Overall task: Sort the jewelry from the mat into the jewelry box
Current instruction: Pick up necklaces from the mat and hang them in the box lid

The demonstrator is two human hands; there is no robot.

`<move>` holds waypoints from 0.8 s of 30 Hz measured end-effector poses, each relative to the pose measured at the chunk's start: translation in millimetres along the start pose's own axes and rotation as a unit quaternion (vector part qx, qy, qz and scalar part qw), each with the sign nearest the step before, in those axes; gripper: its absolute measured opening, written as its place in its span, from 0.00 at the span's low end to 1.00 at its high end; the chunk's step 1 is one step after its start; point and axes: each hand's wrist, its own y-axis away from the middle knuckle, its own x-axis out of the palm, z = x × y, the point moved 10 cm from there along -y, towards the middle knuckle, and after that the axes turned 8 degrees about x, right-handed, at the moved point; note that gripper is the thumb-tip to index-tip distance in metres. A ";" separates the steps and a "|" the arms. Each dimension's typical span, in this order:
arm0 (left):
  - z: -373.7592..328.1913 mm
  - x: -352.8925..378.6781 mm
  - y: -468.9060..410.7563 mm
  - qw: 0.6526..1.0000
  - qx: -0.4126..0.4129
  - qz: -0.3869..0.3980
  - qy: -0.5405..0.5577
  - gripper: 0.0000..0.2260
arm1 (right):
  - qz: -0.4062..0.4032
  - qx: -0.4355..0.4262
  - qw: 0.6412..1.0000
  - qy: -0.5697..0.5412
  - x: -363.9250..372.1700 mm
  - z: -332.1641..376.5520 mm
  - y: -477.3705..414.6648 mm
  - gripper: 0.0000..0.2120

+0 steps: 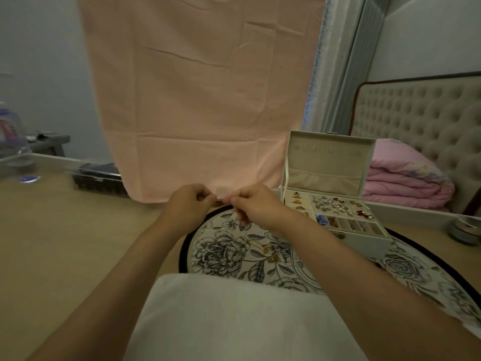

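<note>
Left hand (186,204), right hand (256,204) curled at mat (221,252) edge, grasp unclear; jewelry box (364,243) right

Pink cloth (197,100), folded quilt (406,183)

Tiny item (224,198) btwn left hand (187,204) & right hand (253,205): blurred, unidentifiable

Pale wooden table (78,243) here, and a round floral mat (226,251) lies flat on it. The open jewelry box (364,243) sits on the mat's far right. Gold pieces (268,250) lie mid-mat. Far left are a dark case (99,178), a clear tub (13,152) and a blue disc (29,179), with a grey pot (464,231) far right.
</note>
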 end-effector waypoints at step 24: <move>-50.3 134.4 39.9 0.948 0.159 0.242 -0.129 0.04 | -0.010 -0.033 0.939 0.342 -49.5 -85.7 62.3 0.05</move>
